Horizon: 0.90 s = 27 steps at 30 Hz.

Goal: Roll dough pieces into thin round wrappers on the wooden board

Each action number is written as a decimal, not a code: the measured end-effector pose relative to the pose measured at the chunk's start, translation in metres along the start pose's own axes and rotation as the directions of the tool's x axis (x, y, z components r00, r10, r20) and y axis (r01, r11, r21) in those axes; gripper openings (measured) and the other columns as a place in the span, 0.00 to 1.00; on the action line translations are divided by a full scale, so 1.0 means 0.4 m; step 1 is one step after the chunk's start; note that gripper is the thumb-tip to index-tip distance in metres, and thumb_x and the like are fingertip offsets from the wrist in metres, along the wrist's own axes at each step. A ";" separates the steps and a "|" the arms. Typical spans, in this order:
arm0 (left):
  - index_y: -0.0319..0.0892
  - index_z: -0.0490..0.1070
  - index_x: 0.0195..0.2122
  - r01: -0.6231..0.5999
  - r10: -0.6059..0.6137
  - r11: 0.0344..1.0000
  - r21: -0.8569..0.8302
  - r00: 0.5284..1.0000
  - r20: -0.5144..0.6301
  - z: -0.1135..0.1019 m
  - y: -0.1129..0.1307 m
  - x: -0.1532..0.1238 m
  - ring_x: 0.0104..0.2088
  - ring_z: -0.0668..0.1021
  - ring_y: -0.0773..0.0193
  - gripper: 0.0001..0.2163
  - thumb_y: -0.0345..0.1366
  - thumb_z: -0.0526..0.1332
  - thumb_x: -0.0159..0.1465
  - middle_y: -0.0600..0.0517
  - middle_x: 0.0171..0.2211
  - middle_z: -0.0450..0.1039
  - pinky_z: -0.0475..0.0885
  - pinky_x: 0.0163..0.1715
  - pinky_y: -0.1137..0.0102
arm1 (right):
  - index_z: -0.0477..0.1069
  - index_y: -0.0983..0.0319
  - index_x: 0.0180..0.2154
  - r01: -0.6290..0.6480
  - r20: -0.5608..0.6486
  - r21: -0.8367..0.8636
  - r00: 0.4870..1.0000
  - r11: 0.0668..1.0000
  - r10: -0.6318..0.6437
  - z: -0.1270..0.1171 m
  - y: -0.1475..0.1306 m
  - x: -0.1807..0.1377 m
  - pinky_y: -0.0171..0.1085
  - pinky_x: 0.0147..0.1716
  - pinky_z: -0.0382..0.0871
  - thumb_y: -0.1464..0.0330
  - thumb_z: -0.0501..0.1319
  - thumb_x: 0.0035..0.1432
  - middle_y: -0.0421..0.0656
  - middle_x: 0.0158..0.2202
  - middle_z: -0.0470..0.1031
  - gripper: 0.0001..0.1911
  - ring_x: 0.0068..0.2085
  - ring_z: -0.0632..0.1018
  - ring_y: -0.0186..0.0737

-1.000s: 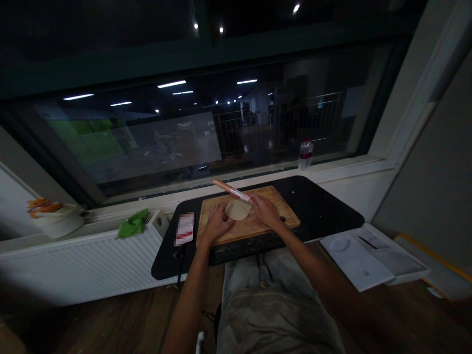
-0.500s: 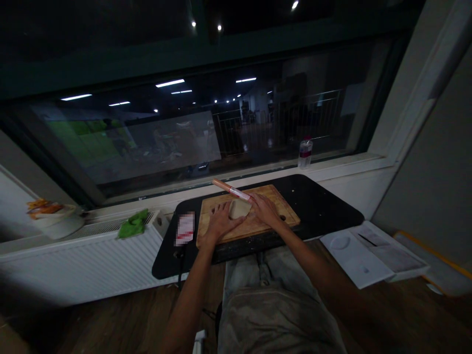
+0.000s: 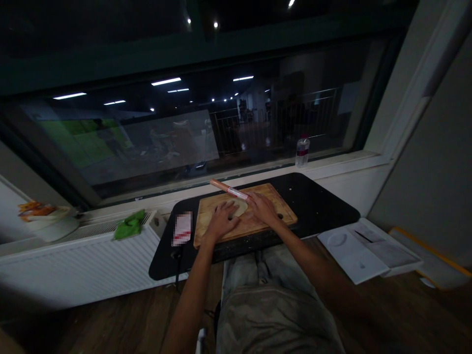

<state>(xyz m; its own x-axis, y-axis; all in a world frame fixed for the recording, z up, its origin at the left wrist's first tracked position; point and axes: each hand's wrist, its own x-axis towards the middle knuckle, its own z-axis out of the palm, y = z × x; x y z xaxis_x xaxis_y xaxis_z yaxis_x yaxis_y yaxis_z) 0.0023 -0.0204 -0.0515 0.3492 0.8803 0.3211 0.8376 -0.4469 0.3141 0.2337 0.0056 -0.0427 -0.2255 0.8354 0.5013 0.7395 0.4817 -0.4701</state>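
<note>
A pale piece of dough [image 3: 240, 209] lies on a wooden cutting board [image 3: 280, 204] on a small black table [image 3: 320, 206]. My left hand [image 3: 222, 220] lies flat on the dough's left part, fingers spread, covering most of it. My right hand [image 3: 262, 207] rests on the dough's right edge with fingers stretched out. A thin orange and white rolling pin [image 3: 228, 189] lies slanted across the board's far edge, just beyond my right fingertips.
A red and white packet [image 3: 182, 228] lies on the table left of the board. A green cloth [image 3: 129, 224] and a bowl [image 3: 44, 223] sit on the radiator at left. A bottle [image 3: 302, 152] stands on the windowsill. White sheets [image 3: 361, 248] lie at right.
My left hand has slid right from beside the dough onto it, folding and then pressing it. The dough now shows less. My right hand has stayed at its right edge.
</note>
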 end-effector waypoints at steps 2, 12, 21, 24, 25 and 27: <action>0.49 0.77 0.67 -0.039 0.039 0.999 -0.038 0.999 0.006 -0.006 -0.001 -0.003 0.76 0.64 0.46 0.23 0.41 0.61 0.72 0.50 0.74 0.69 0.55 0.77 0.48 | 0.74 0.56 0.64 -0.015 0.000 -0.029 1.000 0.999 0.015 -0.001 0.000 -0.002 0.41 0.59 0.71 0.63 0.55 0.79 0.48 0.58 0.82 0.19 0.59 0.80 0.49; 0.44 0.80 0.59 -0.111 0.101 0.975 -0.192 0.993 -0.064 -0.014 0.001 0.001 0.64 0.76 0.50 0.18 0.39 0.62 0.71 0.45 0.63 0.79 0.68 0.71 0.53 | 0.75 0.54 0.65 -0.026 0.017 -0.099 0.999 0.995 0.028 0.000 0.006 -0.003 0.41 0.58 0.71 0.63 0.57 0.78 0.47 0.59 0.82 0.19 0.59 0.79 0.49; 0.44 0.83 0.49 -0.106 0.091 0.932 -0.347 0.994 -0.057 -0.022 -0.002 -0.001 0.60 0.78 0.50 0.13 0.43 0.62 0.73 0.45 0.56 0.83 0.70 0.68 0.54 | 0.75 0.56 0.63 -0.012 -0.018 -0.061 1.000 0.998 0.011 -0.005 0.002 -0.004 0.40 0.57 0.71 0.63 0.56 0.79 0.46 0.58 0.83 0.18 0.58 0.80 0.48; 0.43 0.84 0.43 -0.098 0.085 0.879 -0.466 0.995 -0.048 -0.029 -0.003 -0.003 0.57 0.80 0.52 0.12 0.42 0.62 0.72 0.45 0.51 0.84 0.71 0.66 0.56 | 0.75 0.56 0.63 -0.011 -0.014 -0.068 1.000 0.998 0.010 -0.008 -0.001 -0.005 0.39 0.57 0.71 0.63 0.56 0.79 0.46 0.58 0.83 0.18 0.58 0.80 0.48; 0.43 0.84 0.42 -0.101 0.087 0.858 -0.503 0.995 -0.050 -0.032 -0.002 -0.005 0.55 0.80 0.52 0.12 0.42 0.62 0.72 0.45 0.50 0.84 0.72 0.64 0.57 | 0.75 0.56 0.63 -0.011 -0.012 -0.072 1.000 0.997 0.010 -0.009 -0.002 -0.005 0.39 0.57 0.71 0.63 0.56 0.78 0.46 0.58 0.83 0.18 0.58 0.80 0.48; 0.43 0.84 0.39 -0.107 0.088 0.828 -0.550 0.994 -0.062 -0.038 0.001 -0.008 0.53 0.82 0.52 0.11 0.42 0.63 0.71 0.45 0.47 0.85 0.74 0.61 0.59 | 0.76 0.56 0.63 -0.012 -0.003 -0.079 1.000 0.997 0.012 -0.010 -0.002 -0.005 0.39 0.57 0.70 0.63 0.56 0.78 0.46 0.58 0.83 0.18 0.59 0.80 0.48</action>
<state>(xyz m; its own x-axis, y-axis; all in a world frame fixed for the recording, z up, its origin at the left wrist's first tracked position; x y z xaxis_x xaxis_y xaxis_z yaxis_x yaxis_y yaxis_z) -0.0047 -0.0258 -0.0389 0.3948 0.8262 0.4020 0.4254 -0.5522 0.7170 0.2361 0.0024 -0.0405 -0.2149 0.8401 0.4980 0.7902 0.4492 -0.4168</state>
